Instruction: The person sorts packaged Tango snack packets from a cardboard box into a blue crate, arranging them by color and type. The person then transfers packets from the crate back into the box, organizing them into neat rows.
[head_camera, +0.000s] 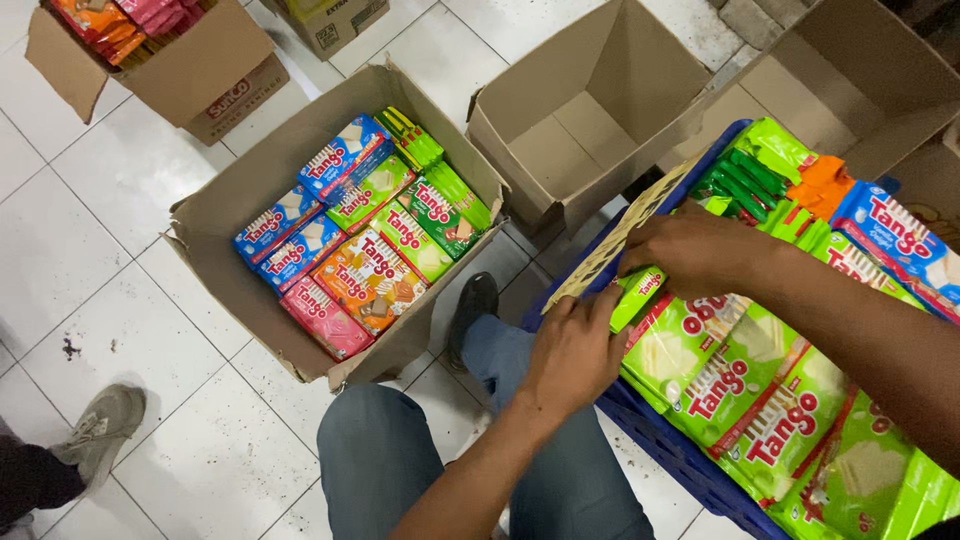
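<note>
My left hand (575, 350) rests on the near edge of a blue plastic crate (660, 440) and touches a small green snack pack (637, 295). My right hand (690, 250) reaches in from the right and grips the same green pack at the crate's corner. The crate is packed with green wafer packs (770, 400). A cardboard strip (620, 235) leans along the crate's far-left edge, just beyond my hands.
An open cardboard box (225, 205) on the tiled floor holds blue, green, orange and pink wafer packs (370, 275). An empty box (585, 120) stands behind it, another filled box (190, 70) at top left. My knees (385, 450) are below; another person's shoe (100, 430) at lower left.
</note>
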